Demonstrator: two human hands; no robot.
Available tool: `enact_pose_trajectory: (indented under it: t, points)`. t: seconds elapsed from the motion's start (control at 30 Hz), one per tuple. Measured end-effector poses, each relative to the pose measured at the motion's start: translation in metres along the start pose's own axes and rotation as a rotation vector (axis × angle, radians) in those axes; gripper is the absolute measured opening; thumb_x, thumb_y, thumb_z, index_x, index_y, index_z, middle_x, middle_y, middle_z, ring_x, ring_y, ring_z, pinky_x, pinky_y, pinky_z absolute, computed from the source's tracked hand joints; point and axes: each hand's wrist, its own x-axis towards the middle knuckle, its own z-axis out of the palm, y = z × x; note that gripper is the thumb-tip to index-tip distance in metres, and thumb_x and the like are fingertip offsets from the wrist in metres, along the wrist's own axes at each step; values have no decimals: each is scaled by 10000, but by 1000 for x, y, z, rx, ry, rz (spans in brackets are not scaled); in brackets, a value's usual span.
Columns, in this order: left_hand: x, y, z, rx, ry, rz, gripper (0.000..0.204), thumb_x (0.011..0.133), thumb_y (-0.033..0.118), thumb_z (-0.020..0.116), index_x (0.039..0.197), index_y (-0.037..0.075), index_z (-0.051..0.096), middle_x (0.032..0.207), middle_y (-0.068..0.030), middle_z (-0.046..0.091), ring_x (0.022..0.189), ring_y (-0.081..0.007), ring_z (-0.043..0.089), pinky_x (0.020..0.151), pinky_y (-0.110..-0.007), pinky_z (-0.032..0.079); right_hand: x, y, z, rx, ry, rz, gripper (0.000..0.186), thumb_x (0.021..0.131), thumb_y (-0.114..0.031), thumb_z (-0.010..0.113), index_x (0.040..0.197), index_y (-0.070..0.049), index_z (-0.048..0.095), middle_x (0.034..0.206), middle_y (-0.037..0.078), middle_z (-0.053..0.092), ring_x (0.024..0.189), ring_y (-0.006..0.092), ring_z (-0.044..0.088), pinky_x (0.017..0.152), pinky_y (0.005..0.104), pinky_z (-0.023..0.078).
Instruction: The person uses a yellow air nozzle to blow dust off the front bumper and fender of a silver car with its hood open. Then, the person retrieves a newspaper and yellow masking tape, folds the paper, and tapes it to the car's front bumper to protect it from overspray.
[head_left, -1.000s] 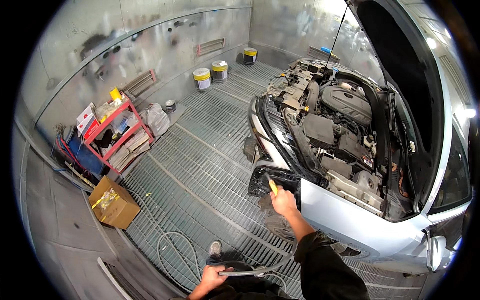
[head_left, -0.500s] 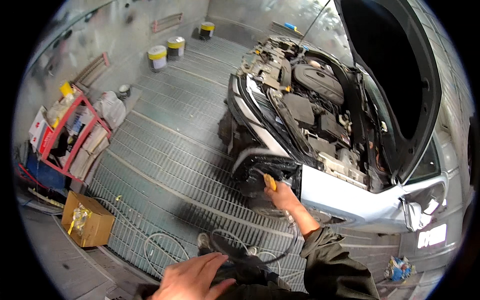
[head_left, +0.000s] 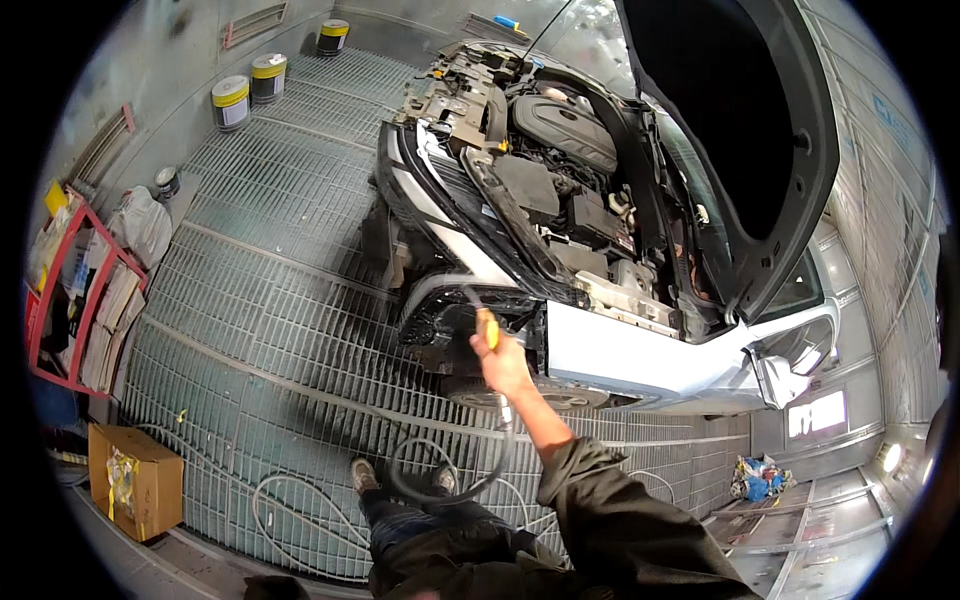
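Observation:
My right hand [head_left: 500, 360] is closed on a yellow-handled air tool [head_left: 488, 330], raised in front of the car's dark front-corner assembly [head_left: 430, 325]. A blur surrounds the tool's thin nozzle end, so whether it touches the car cannot be told. A grey hose [head_left: 500, 460] hangs from that hand in a loop above my feet. The silver fender [head_left: 640, 355] lies just right of the hand. Above it the engine bay [head_left: 550, 190] is exposed under the raised bonnet [head_left: 730, 120]. My left hand is out of view.
Along the left wall stand several cans [head_left: 230, 105], a red cart [head_left: 85, 300] holding papers, a white bag [head_left: 140, 230] and a cardboard box [head_left: 135, 490]. More hose [head_left: 260, 510] lies coiled on the grated floor [head_left: 250, 290]. A bundle of rubbish [head_left: 760, 480] lies at the right.
My left hand was on the hose, opened off it, then left the view. My right hand stays on the tool. The view has shifted, moving the surroundings leftward and upward in the picture.

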Motion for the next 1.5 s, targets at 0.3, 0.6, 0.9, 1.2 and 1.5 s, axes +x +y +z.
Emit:
enact_pose_trajectory:
  t: [0.3,0.6,0.9,1.2,1.5]
  points:
    - [-187,-102,219,-598,-863,-733,591,780,504,748,1109,26,632,1071,-157,633,993,-346,590,850,-440,458,6,15,-37,934,19,299,300,954,-322,622,914,-40,528,636,40,501,386,147,475,346,302,417]
    - [-357,-144,208,-145,-954,-1105,463,856,547,642,809,91,706,755,-154,643,765,-383,617,657,-515,469,95,-42,-32,782,-120,183,305,964,-295,592,866,-19,508,619,54,482,378,157,467,348,327,427]
    - [-380,-129,163,-19,-725,-1148,473,871,458,652,626,53,645,576,-168,561,597,-400,569,546,-512,416,92,-89,-21,536,-192,81,320,957,-298,603,888,11,554,572,43,509,391,153,501,386,329,436]
    - [-373,-122,170,-136,-920,-978,542,913,486,603,592,51,633,564,-178,555,561,-411,528,554,-519,403,-25,45,-69,-39,110,-96,340,936,-291,597,1125,-9,602,784,266,657,779,443,667,707,488,535]
    - [-361,-133,178,-62,-950,-953,478,868,466,648,639,47,670,631,-200,598,665,-409,604,605,-516,448,-68,54,-66,-515,122,-51,605,854,-157,631,1355,6,333,881,256,662,721,436,664,647,515,541]
